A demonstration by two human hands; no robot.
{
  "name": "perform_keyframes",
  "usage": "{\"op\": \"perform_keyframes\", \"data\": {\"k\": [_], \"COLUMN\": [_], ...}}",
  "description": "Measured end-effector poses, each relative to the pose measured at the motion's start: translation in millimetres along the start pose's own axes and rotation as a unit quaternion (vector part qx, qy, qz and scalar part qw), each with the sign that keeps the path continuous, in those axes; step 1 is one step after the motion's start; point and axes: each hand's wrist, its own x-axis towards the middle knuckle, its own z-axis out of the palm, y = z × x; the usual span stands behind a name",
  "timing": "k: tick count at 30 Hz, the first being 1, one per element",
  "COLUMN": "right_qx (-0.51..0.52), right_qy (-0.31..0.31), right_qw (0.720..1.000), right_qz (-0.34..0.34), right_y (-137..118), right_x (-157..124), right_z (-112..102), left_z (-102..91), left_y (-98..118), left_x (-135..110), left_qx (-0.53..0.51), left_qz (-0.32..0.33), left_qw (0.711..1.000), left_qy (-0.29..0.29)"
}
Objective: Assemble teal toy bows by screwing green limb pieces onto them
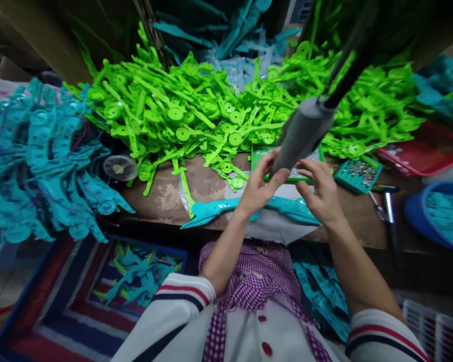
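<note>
A grey electric screwdriver (305, 128) hangs on a dark cable, tilted over the bench. My left hand (262, 186) is closed around its lower end; the tip is hidden by the hand. My right hand (320, 193) is just to the right of it, fingers bent and apart, with nothing visible between them. Beneath both hands a long turquoise plastic part (217, 208) lies along the front edge of the bench, partly covered by my left wrist. Behind the hands is a green tray (256, 158) with small pieces in it.
Bright green plastic parts (181, 110) are heaped across the back. Turquoise assemblies (41, 151) are stacked left. On the right are a teal box (357, 176) of small metal pieces, a hammer (390, 211), a red tray (430, 151) and a blue tub (415, 211). A striped-lined bin (71, 301) stands below left.
</note>
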Motion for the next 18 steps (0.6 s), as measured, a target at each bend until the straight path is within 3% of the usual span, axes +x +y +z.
{"op": "perform_keyframes", "data": {"k": [2, 3, 5, 7, 8, 11, 15, 17, 18], "right_qx": [-0.091, -0.157, -0.303, -0.403, -0.424, -0.436, -0.436, -0.437, -0.434], "right_qy": [0.048, 0.094, 0.162, 0.135, 0.111, 0.039, -0.013, -0.003, 0.025], "right_qw": [0.994, 0.98, 0.915, 0.838, 0.816, 0.787, 0.77, 0.778, 0.794], "right_qz": [0.031, 0.079, 0.211, 0.342, 0.376, 0.435, 0.465, 0.452, 0.424], "right_y": [31.2, 52.4, 100.2, 144.8, 162.7, 195.5, 212.3, 221.4, 226.5], "right_x": [5.6, 11.2, 25.2, 38.4, 43.4, 51.3, 48.7, 43.1, 39.5], "right_z": [-44.3, -70.5, -123.1, -165.1, -179.2, -195.9, -199.9, -208.8, -214.7], "left_z": [3.7, 2.3, -4.0, -11.0, -13.8, -19.7, -27.4, -32.2, -34.4], "left_y": [-1.7, -2.5, -4.5, -7.1, -8.4, -10.9, -10.1, -8.8, -8.1], "left_x": [-0.3, -2.0, -4.8, -6.1, -6.5, -10.5, -21.2, -25.1, -26.0], "left_qx": [-0.027, -0.029, -0.025, -0.014, -0.006, 0.025, 0.06, 0.073, 0.078], "left_qz": [-0.012, -0.021, -0.025, -0.018, -0.013, -0.001, 0.002, 0.0, 0.0], "left_qw": [0.999, 0.998, 0.995, 0.992, 0.99, 0.986, 0.986, 0.986, 0.986], "left_qy": [0.036, 0.055, 0.091, 0.123, 0.138, 0.166, 0.158, 0.15, 0.148]}}
